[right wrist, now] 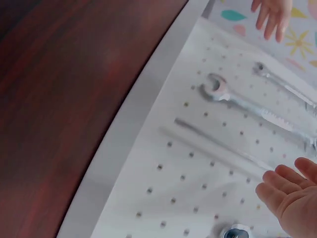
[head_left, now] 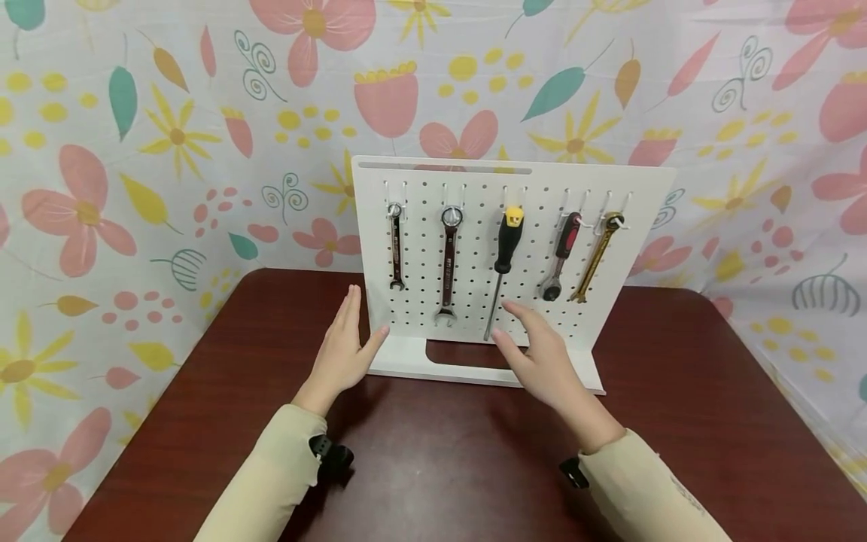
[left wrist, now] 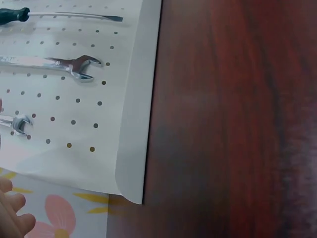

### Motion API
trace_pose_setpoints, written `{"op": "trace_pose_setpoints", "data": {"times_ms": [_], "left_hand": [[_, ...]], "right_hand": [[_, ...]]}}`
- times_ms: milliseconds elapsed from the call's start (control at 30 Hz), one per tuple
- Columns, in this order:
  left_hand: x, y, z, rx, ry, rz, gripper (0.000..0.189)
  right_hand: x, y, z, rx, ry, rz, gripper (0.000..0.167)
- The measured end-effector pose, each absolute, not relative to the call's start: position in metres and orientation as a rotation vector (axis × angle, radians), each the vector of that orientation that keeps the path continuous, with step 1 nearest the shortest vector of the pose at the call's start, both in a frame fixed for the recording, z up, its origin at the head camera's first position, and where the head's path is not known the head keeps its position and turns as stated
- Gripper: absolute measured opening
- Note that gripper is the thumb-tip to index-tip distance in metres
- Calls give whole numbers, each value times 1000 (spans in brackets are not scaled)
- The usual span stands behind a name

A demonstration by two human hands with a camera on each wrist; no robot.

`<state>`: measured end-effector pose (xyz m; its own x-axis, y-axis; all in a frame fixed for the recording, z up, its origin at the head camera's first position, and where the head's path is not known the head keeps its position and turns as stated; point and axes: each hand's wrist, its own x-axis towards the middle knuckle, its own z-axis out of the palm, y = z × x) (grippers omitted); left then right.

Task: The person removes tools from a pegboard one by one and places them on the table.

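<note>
A white pegboard [head_left: 420, 248] stands upright on its base, with tools hanging from its hooks. From left to right hang a small combination wrench [head_left: 396, 248], a larger combination wrench [head_left: 448, 260], a yellow-and-black screwdriver [head_left: 508, 245], a ratchet wrench [head_left: 562, 252] with a red-and-black handle and a gold-coloured wrench [head_left: 596, 256]. My left hand [head_left: 344, 342], fingers straight and thumb spread, is at the board's lower left edge and holds nothing. In front of the board's lower middle, my right hand [head_left: 538, 350] is empty too, its fingers extended near the screwdriver's shaft.
The board rests on a dark reddish-brown table [head_left: 420, 459]. A flower-printed cloth [head_left: 183, 135] hangs behind it. The board's base has a cut-out [head_left: 467, 352] and a front lip towards me. A black strap [head_left: 330, 454] is on my left wrist, another [head_left: 574, 473] on my right.
</note>
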<state>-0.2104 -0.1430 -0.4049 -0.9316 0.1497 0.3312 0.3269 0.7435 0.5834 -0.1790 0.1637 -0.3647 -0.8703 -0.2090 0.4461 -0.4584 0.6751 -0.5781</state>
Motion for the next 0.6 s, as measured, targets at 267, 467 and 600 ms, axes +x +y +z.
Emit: {"op": "trace_pose_setpoints", "data": {"times_ms": [267, 467, 600], "left_hand": [[-223, -141, -402, -313, -2616, -1194, 74], [-228, -140, -401, -263, -2565, -1291, 71], [-236, -138, -398, -244, -2494, -1357, 67]], "right_hand": [[-196, 133, -362, 626, -2450, 1318, 42], [-205, 108, -362, 599, -2430, 1550, 40], [-213, 96, -356, 584, -2396, 1621, 40]]}}
